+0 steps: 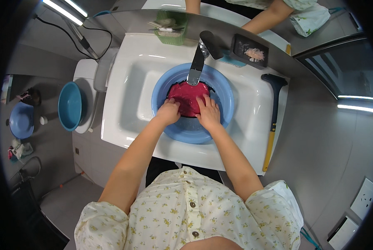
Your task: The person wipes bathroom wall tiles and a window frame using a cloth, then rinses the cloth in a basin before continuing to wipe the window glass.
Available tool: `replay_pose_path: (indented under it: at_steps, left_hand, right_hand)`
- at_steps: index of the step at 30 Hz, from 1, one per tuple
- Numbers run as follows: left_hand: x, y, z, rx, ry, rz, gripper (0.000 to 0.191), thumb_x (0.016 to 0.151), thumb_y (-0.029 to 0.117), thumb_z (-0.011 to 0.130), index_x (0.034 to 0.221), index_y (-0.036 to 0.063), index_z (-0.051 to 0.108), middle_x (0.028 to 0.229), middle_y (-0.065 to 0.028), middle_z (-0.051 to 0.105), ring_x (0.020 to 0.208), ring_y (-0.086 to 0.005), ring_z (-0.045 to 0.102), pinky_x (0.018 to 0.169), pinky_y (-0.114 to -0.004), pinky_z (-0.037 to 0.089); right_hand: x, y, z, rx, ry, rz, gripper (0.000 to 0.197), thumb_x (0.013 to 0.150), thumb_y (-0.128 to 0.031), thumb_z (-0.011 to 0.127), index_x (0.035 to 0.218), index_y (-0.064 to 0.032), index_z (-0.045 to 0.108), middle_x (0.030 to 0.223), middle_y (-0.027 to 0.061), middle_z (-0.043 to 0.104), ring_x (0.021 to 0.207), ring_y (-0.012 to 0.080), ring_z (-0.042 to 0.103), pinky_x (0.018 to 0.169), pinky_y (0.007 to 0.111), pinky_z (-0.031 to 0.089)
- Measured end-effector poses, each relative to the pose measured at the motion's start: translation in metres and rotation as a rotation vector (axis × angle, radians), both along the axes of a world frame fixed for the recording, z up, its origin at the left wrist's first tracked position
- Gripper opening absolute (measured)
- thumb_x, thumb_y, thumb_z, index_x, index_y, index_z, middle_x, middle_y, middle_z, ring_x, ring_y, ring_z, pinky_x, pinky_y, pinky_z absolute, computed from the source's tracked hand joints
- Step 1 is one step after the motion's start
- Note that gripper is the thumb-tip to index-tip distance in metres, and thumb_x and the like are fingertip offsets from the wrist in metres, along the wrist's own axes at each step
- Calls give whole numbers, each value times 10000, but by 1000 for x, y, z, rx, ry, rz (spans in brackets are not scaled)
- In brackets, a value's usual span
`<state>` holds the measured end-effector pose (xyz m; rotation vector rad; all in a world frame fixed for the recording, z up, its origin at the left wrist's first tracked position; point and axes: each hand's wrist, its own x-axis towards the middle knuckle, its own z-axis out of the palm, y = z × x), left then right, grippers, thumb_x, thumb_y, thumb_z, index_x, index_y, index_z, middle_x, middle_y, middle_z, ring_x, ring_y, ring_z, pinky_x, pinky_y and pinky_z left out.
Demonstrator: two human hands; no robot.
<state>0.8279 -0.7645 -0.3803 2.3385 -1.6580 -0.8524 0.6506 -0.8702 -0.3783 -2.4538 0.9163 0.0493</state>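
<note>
A blue plastic basin (189, 137) stands in the white ceramic sink (133, 103), beneath the faucet (196, 67). Inside it lies a wet red cloth item with black edging (188, 97), with some water around it. My left hand (169, 112) rests on the item's lower left edge, fingers curled; whether it grips the fabric cannot be told. On the item's right side lies my right hand (209, 113), its fingers spread over the fabric.
Behind the sink are a green plastic basket (171, 39), a black soap tray (250, 51) and a blue brush (233, 59). A black-and-yellow long-handled tool (272, 122) lies along the right rim. At left, a teal basin (70, 106) rests on the toilet (88, 93).
</note>
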Motion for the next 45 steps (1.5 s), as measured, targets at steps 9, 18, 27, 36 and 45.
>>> replay_pose_path:
  at_steps: [9,18,27,36,45]
  left_hand:
    - [-30,6,-33,225,-242,-105,713,831,266,672,1450,61,382,1558,-261,188,1437,-412,234,1134,-484,308]
    - [-42,-21,-14,-124,748,1135,338,894,211,599,1227,150,587,1369,-131,477,1185,-343,517,1008,-437,419]
    - [-24,-31,-20,-269,2017,1492,303,961,279,576,1158,54,526,1047,-162,579,926,-283,605,815,-391,552]
    - [-29,-48,-13,-357,2117,1404,150,1041,166,435,965,70,521,721,4,472,574,-100,407,541,-205,399]
    - [-38,-61,-14,-279,1664,1610,223,987,197,456,778,121,456,683,0,452,573,-148,431,564,-319,426]
  right_hand:
    - [13,2,-45,-114,227,119,1114,674,-419,824,1555,-306,151,1629,98,41,1490,354,53,1134,650,136]
    - [31,29,-66,324,102,-534,588,791,-140,715,1317,-88,459,1271,192,529,1029,445,591,906,422,495]
    - [45,67,39,578,-573,-403,379,887,-244,644,1146,18,556,1071,209,645,1012,292,636,858,389,485]
    - [41,52,46,137,-378,-357,449,884,-499,621,896,-51,645,724,199,664,669,420,643,581,495,495]
    - [48,20,43,88,18,-318,425,921,-398,505,788,-54,715,760,194,690,694,379,683,646,488,547]
